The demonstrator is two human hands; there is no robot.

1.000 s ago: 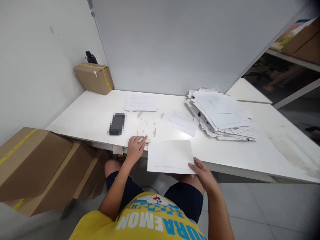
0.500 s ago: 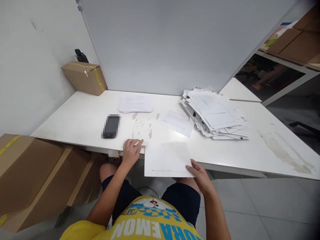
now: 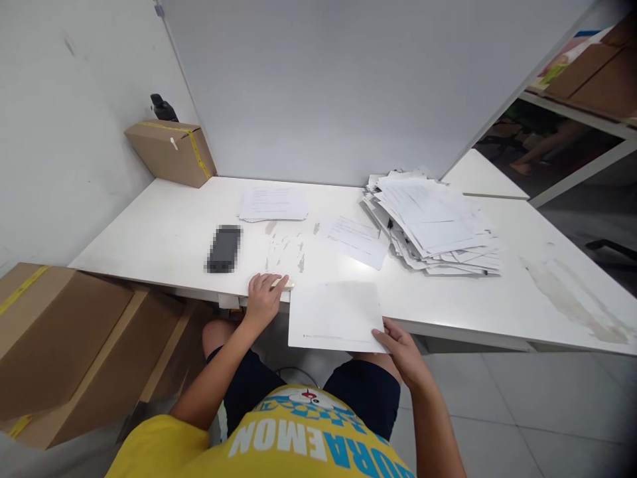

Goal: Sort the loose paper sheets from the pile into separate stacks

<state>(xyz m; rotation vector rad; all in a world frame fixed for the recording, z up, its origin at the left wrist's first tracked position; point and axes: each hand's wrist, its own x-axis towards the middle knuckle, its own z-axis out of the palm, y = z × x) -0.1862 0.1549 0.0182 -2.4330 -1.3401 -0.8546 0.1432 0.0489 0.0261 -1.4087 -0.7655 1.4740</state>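
Note:
My right hand pinches the lower right corner of a mostly blank white sheet of paper. The sheet lies partly on the table and sticks out past its front edge, with a line of tiny print along the near side. At the table edge, left of the sheet, my left hand is closed on a small cream-coloured object; the fingers hide most of it, so its kind is unclear. Beyond it lie a short stack of printed papers and a single printed sheet.
On the white table lies a pixelated dark phone-like thing. A tall, untidy paper pile stands at the right. One cardboard box sits at the back left corner; more boxes stand below left. A grey partition closes the back.
The camera view has shifted slightly. Both hands keep their hold, and the sheet lies almost where it was, its near edge tilted a little differently.

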